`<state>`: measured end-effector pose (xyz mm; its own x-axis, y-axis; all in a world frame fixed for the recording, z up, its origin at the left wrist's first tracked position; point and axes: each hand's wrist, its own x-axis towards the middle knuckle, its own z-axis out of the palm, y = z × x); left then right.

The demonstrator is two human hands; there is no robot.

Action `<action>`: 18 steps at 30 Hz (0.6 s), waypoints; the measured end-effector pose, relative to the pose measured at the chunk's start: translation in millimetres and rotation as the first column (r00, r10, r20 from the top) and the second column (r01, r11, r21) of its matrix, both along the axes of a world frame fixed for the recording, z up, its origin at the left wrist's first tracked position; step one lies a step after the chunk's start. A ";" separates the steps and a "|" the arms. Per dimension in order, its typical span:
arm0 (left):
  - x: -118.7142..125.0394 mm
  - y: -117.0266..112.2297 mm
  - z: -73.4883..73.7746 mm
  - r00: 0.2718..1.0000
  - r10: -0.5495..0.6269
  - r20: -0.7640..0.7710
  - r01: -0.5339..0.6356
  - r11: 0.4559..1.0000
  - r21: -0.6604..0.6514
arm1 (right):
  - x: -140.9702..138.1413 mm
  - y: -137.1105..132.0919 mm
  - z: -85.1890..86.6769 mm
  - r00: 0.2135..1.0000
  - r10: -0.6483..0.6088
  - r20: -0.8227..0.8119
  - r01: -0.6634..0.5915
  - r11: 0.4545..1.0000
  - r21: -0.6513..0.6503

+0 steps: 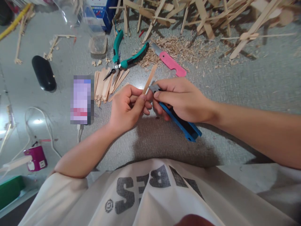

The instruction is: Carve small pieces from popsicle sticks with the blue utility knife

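Note:
My left hand (128,106) is closed round a thin wooden craft stick (150,78) that points up and away from me. My right hand (181,99) grips a blue utility knife (182,125); its grey blade tip rests against the stick just above my left fingers. Both hands hover over the grey floor covering (235,88), close to my chest.
A stack of wooden sticks (104,84) lies just left of my hands under green-handled pliers (119,58). A pink knife (170,62) lies among wood shavings (178,47). A stick structure (211,15) fills the back. A phone (81,99), black case (44,72) and purple charger (36,158) sit left.

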<state>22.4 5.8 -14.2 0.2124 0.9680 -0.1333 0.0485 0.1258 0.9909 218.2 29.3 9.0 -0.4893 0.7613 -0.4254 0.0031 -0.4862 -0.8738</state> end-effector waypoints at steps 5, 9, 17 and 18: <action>-0.5 -0.1 0.8 1.000 -0.025 -0.005 0.025 1.000 -0.016 | 1.6 2.8 5.6 0.995 0.054 0.081 -0.054 0.999 -0.004; -1.2 1.2 3.1 0.999 -0.039 0.022 0.039 0.999 -0.018 | 1.6 2.7 7.8 0.993 0.067 0.096 -0.068 0.998 0.007; -3.9 7.6 10.3 0.984 -0.099 0.145 0.112 0.991 -0.079 | 5.9 1.5 -6.6 0.988 0.104 -0.116 -0.092 0.990 0.111; -4.4 8.1 10.9 0.980 -0.108 0.166 0.125 0.988 -0.092 | 7.0 1.8 -8.3 0.982 0.118 -0.146 -0.100 0.987 0.125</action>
<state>18.0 13.9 -3.3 0.3495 0.9185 -0.1848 -0.0894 0.2290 0.9693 225.1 31.1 0.7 -0.6248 0.7394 -0.2508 -0.0873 -0.3853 -0.9187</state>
